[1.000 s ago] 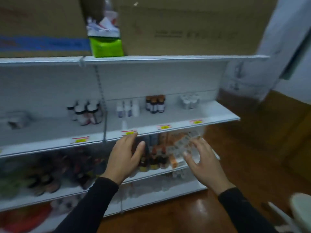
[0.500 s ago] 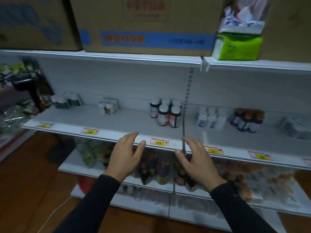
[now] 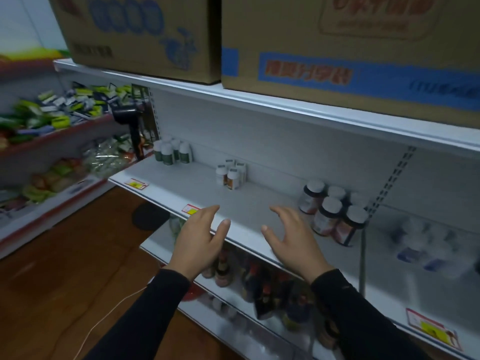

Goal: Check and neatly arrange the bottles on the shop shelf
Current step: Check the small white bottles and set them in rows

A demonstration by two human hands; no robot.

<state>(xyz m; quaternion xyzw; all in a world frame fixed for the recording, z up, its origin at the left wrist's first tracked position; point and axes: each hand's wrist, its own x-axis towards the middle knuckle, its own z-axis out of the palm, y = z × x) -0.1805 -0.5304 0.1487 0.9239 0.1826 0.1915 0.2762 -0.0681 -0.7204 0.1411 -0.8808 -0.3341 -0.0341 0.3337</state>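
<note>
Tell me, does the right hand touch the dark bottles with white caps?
Apart. In the head view, bare white shelf shows between the right hand and the dark bottles.

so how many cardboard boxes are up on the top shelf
2 in view. One cardboard box with blue print sits at the left of the top shelf; the blue-banded box stands against its right side. More may lie beyond the frame.

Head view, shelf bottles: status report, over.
Left hand and right hand open, holding nothing. Dark-bodied bottles upright by right hand, untouched. Nothing in the way.
</note>
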